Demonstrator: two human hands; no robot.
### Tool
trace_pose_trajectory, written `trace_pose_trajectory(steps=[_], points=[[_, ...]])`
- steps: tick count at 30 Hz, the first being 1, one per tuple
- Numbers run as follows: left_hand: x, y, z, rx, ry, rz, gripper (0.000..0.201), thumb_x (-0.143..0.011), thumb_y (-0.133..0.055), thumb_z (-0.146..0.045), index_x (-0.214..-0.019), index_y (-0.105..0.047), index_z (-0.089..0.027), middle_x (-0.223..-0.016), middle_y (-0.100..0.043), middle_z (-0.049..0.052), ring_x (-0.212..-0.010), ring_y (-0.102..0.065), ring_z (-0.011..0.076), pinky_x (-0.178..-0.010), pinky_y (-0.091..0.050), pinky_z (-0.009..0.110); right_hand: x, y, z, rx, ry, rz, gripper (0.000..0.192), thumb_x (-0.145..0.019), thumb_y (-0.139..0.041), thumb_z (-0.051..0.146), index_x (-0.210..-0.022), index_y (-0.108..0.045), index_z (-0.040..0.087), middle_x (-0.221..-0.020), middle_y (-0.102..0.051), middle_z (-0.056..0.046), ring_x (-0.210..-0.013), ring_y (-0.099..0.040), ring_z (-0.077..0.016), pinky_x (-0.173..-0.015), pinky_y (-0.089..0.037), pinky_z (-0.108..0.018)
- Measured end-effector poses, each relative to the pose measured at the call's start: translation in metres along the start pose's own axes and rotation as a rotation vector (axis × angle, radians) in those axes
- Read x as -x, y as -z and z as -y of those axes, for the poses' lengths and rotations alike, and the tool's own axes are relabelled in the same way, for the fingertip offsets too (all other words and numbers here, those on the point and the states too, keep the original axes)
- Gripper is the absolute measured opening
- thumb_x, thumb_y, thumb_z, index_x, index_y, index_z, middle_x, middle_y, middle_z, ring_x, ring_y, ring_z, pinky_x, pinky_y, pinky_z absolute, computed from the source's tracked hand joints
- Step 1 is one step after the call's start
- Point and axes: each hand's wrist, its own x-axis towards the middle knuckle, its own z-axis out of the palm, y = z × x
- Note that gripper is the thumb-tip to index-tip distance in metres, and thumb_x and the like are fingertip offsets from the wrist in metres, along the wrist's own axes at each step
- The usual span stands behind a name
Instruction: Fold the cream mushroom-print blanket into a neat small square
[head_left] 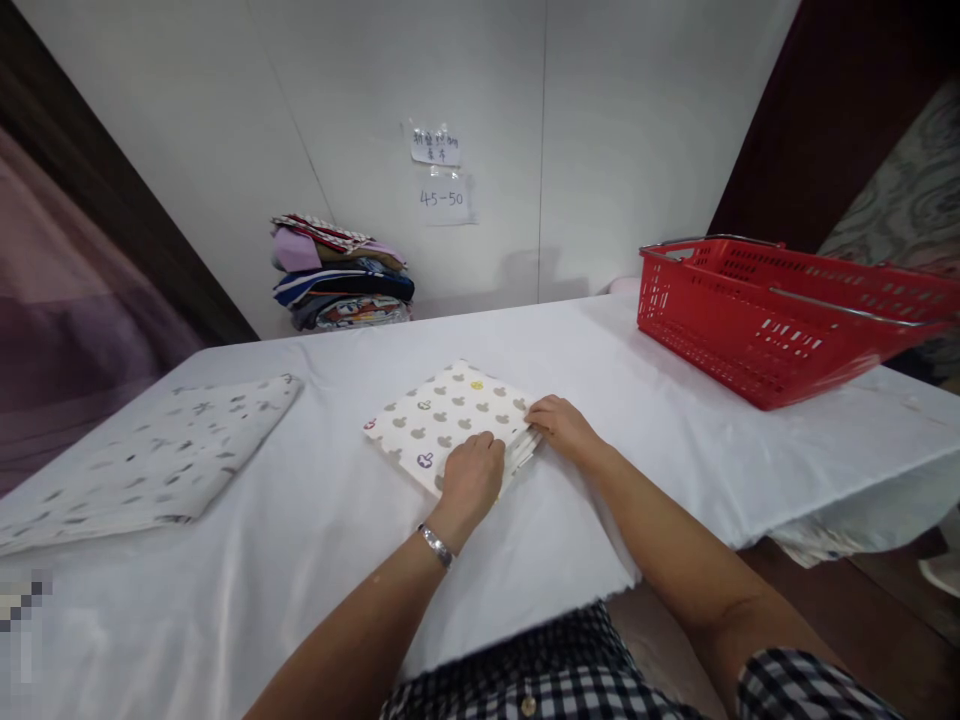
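A white cloth printed with grey apple shapes [431,420], folded into a flat layered square, lies on the white-covered table in front of me. My left hand [474,475] has its fingers curled over the near edge of this folded cloth, closed on it. At the right corner, where several layers show, my right hand [561,428] grips the cloth with fingers bent. Both thumbs are mostly hidden. Farther left lies another folded white cloth with small dark marks [165,450], apart from both hands.
The white-covered table [300,590] meets a pale wall. At the right stands a red plastic basket [720,330] with metal handles. Behind the table's far edge is a stack of folded fabrics [341,275]. Two handwritten paper signs [444,198] hang on the wall. A pinkish curtain [75,300] hangs left.
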Motion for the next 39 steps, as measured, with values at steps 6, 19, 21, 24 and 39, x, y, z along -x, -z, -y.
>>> trace_pose_trajectory(steps=[6, 19, 21, 24, 39], points=[[-0.002, 0.007, 0.002, 0.018, 0.053, 0.026, 0.024, -0.090, -0.034, -0.017, -0.086, -0.057, -0.018, -0.086, -0.055, 0.007, -0.080, -0.051, 0.0199, -0.063, -0.036, 0.031, -0.001, -0.004, 0.001, 0.049, -0.012, -0.013, 0.018, -0.086, -0.054, 0.018, -0.097, -0.068, 0.022, -0.095, -0.066, -0.006, -0.091, -0.052, -0.0188, -0.076, -0.037, -0.031], [-0.004, 0.011, -0.004, 0.079, 0.069, 0.125, 0.025, -0.090, -0.039, -0.026, -0.085, -0.062, -0.017, -0.092, -0.057, 0.008, -0.090, -0.053, 0.0212, -0.071, -0.039, 0.032, -0.002, 0.001, 0.006, 0.048, -0.042, 0.065, 0.016, -0.086, -0.055, 0.021, -0.094, -0.069, 0.022, -0.097, -0.065, -0.005, -0.093, -0.051, -0.0184, -0.076, -0.034, -0.031], [-0.006, 0.013, -0.002, 0.072, 0.071, 0.149, 0.026, -0.090, -0.039, -0.025, -0.083, -0.063, -0.016, -0.089, -0.058, 0.008, -0.088, -0.054, 0.0212, -0.071, -0.039, 0.033, -0.002, 0.002, 0.006, 0.046, -0.040, 0.069, 0.016, -0.086, -0.055, 0.020, -0.094, -0.069, 0.022, -0.097, -0.065, -0.005, -0.094, -0.050, -0.0183, -0.076, -0.034, -0.031], [-0.007, 0.018, 0.001, 0.074, 0.065, 0.192, 0.028, -0.089, -0.039, -0.021, -0.081, -0.065, -0.017, -0.087, -0.059, 0.008, -0.084, -0.055, 0.0212, -0.068, -0.039, 0.032, -0.001, 0.002, 0.006, 0.039, -0.032, 0.070, 0.016, -0.086, -0.055, 0.019, -0.094, -0.068, 0.022, -0.098, -0.065, -0.005, -0.094, -0.050, -0.0182, -0.077, -0.034, -0.030], [-0.013, 0.012, -0.008, 0.036, 0.095, 0.083, 0.023, -0.084, -0.038, -0.014, -0.084, -0.061, -0.014, -0.086, -0.059, 0.009, -0.087, -0.054, 0.0221, -0.068, -0.039, 0.032, 0.000, 0.006, 0.010, 0.033, -0.035, 0.080, 0.019, -0.085, -0.053, 0.018, -0.097, -0.067, 0.022, -0.099, -0.063, -0.006, -0.096, -0.050, -0.0187, -0.081, -0.036, -0.032]])
